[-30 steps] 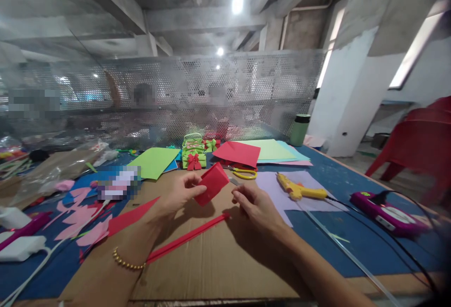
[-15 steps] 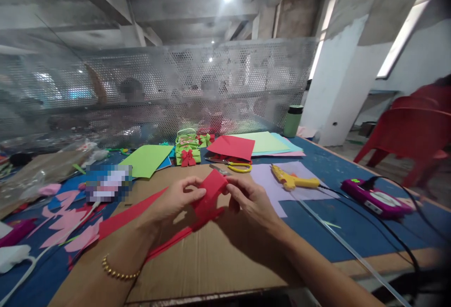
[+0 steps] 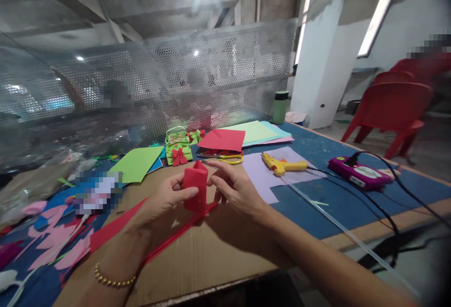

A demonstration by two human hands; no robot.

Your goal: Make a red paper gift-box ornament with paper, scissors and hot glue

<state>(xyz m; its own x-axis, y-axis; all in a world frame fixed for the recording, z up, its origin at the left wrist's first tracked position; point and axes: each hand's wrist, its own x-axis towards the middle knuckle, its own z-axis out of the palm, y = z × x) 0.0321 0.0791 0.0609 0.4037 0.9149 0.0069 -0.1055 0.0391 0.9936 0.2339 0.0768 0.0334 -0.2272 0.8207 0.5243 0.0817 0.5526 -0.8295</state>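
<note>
My left hand (image 3: 176, 193) pinches a small red folded box (image 3: 195, 189), thumb on its front face. It is held upright above the cardboard, its top open and its walls creased into a narrow box shape. My right hand (image 3: 230, 184) is at the box's right side, fingers bent and apart; whether a fingertip touches the box I cannot tell. Red strips (image 3: 172, 241) lie on the cardboard (image 3: 211, 264) under my hands. Beyond them are yellow-handled scissors (image 3: 232, 159), partly hidden under a red sheet (image 3: 225, 140).
A yellow glue gun (image 3: 283, 163) lies on a lilac sheet (image 3: 264, 194), with a long clear rod (image 3: 334, 224) nearby. To the right is a purple power strip (image 3: 359, 173) with black cables. Small green bags (image 3: 178, 145) with bows and a green bottle (image 3: 280, 108) stand behind. Pink scraps (image 3: 75, 250) lie left.
The red box has turned upright, showing its open top. My right fingers have come off its upper corner and spread beside it. The view has shifted to the right.
</note>
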